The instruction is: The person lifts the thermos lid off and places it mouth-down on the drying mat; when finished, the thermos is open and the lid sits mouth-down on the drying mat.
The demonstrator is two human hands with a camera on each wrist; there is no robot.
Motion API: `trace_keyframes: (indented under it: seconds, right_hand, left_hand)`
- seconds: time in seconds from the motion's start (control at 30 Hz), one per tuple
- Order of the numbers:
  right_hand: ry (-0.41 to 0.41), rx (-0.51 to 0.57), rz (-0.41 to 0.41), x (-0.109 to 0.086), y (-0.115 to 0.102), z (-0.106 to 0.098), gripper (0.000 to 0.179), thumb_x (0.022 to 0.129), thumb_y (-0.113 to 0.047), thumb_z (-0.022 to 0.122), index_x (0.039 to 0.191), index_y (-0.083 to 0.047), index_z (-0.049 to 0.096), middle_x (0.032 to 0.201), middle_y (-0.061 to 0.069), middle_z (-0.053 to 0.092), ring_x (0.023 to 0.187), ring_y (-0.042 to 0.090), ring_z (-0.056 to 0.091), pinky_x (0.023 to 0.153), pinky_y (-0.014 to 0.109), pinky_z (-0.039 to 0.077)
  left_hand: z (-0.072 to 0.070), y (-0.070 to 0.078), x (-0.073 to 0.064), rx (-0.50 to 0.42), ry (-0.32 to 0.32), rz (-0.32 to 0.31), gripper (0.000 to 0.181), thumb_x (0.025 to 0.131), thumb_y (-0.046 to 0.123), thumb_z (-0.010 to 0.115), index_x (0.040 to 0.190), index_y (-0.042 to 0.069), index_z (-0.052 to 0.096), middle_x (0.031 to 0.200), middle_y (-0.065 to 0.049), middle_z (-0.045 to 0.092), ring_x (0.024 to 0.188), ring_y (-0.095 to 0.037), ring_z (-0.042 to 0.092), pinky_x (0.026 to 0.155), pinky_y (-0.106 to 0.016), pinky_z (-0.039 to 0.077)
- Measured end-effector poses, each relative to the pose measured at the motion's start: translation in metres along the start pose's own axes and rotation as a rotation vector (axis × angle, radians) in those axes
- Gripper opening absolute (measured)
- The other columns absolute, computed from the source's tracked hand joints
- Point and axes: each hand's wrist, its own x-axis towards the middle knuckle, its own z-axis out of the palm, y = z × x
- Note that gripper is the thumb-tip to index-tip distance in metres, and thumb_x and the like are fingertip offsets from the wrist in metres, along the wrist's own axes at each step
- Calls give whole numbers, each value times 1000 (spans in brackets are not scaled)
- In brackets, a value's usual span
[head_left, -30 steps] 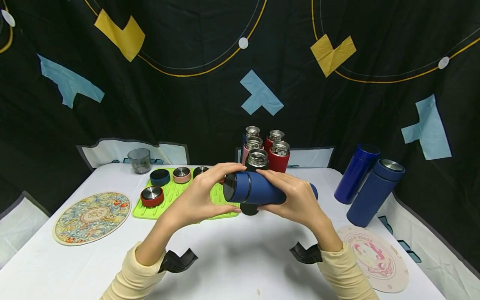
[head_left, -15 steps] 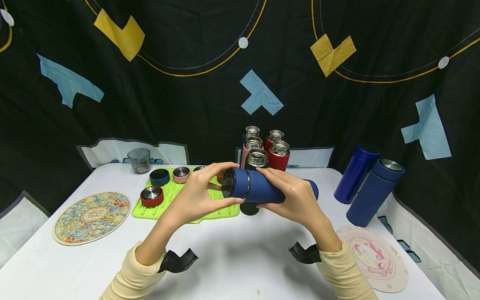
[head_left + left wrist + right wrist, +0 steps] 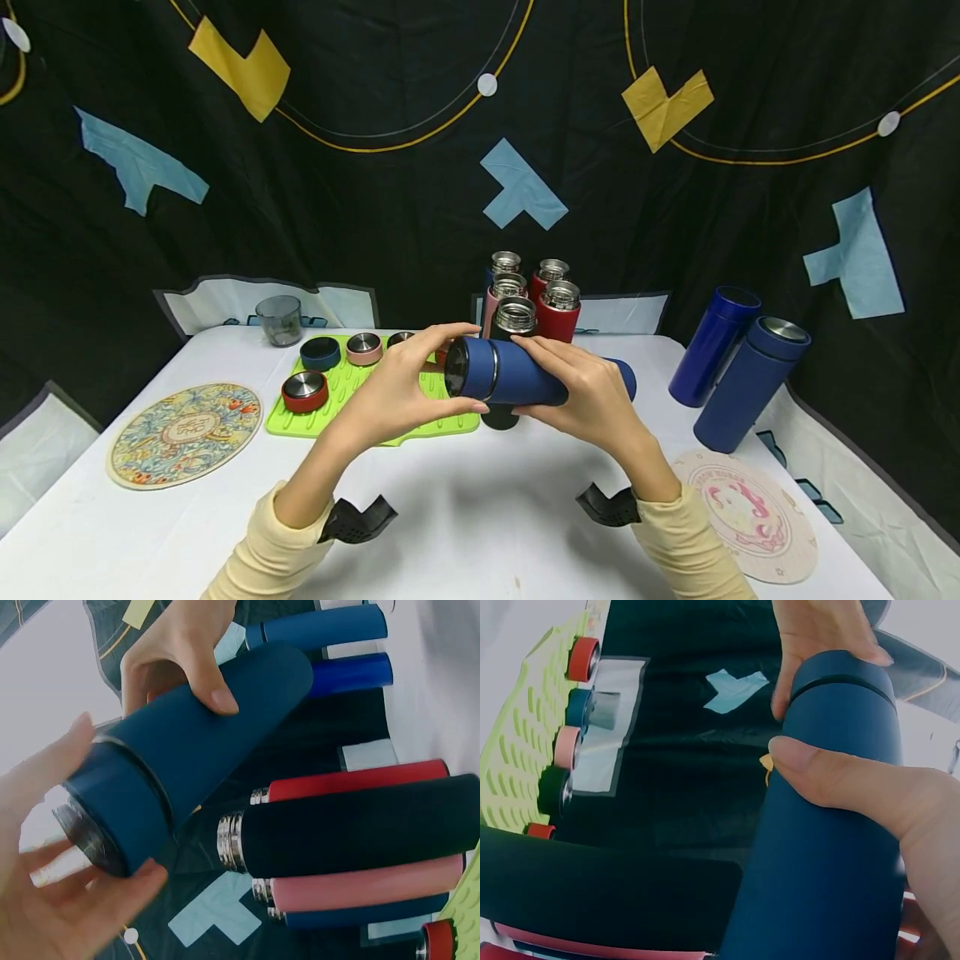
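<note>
A blue flask was held up on its side, above the white table, between the two hands. Its lid was pinched by the left hand, between thumb and fingers. Its body was gripped by the right hand, with the thumb and fingers bent round it. Just behind the hands, five bottles were grouped upright, with their shiny necks showing. Behind the left hand, caps were spread on a green mat. A cup was set farther back. Past the right hand, two blue tumblers were stood close together. A pink disc was laid beside the right wrist.
</note>
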Motion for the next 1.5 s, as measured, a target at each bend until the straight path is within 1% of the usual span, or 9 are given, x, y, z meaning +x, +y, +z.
trace_keyframes:
  seconds: [0.13,0.27,0.4,0.57,0.73,0.87,1.0,1.2,1.5]
  right_hand:
    - [-7,62,15,-1,1,0,82,62,-31,92,135,-14,57,125,10,63,111,27,62,90,47,52]
    - [-2,86,18,-1,2,0,83,62,-30,93,135,-13,57,126,9,62,112,27,61,91,47,52]
    - [6,57,10,-1,1,1,83,61,-31,93,134,-13,57,126,9,63,111,27,62,89,47,53]
    - [19,-23,-13,0,1,2,83,61,-34,92,134,-12,58,124,9,63,109,28,63,88,48,53]
    - [54,-77,-15,0,3,-2,84,61,-34,92,135,-14,57,125,9,63,110,29,62,90,48,52]
    - [76,-56,25,-1,5,-5,86,61,-33,93,136,-15,56,127,8,62,111,29,62,90,49,52]
    - [52,42,92,-2,6,-8,86,62,-30,92,138,-17,54,129,6,61,111,28,61,91,49,51]
    - [84,175,173,-9,16,-12,89,61,-20,93,139,-14,53,125,10,63,107,28,63,87,49,53]
    - [212,165,245,-30,36,-15,89,59,-10,93,139,-13,53,122,12,65,102,30,65,83,44,55]
  left_hand:
    - [-1,-3,1,-25,-37,142,82,68,13,89,139,20,49,139,1,48,120,-20,52,92,-34,52]
    - [-2,-3,1,-47,-21,174,77,68,6,88,135,19,53,136,-2,51,119,-22,53,89,-34,53]
    - [-2,-3,1,-41,9,117,74,70,15,88,135,18,53,129,-4,55,109,-22,58,81,-33,57]
    - [-1,-1,0,-20,60,-9,71,70,27,88,132,14,55,118,-5,63,97,-20,63,73,-29,58]
    - [-6,2,1,-40,117,-128,62,75,31,84,129,14,58,110,-7,67,88,-22,67,73,-31,58]
    - [-14,1,0,-47,135,-134,63,74,30,85,129,17,57,112,-8,66,91,-23,67,76,-33,58]
    - [-24,-3,-3,-12,136,-129,67,73,30,86,131,18,55,116,-9,63,96,-24,66,78,-35,58]
    - [-36,-21,-9,82,96,-166,72,72,27,87,134,15,51,118,-12,61,99,-27,64,80,-39,57]
    - [-40,-66,-23,189,27,-222,74,72,23,87,132,5,49,122,-18,60,102,-35,64,85,-45,55]
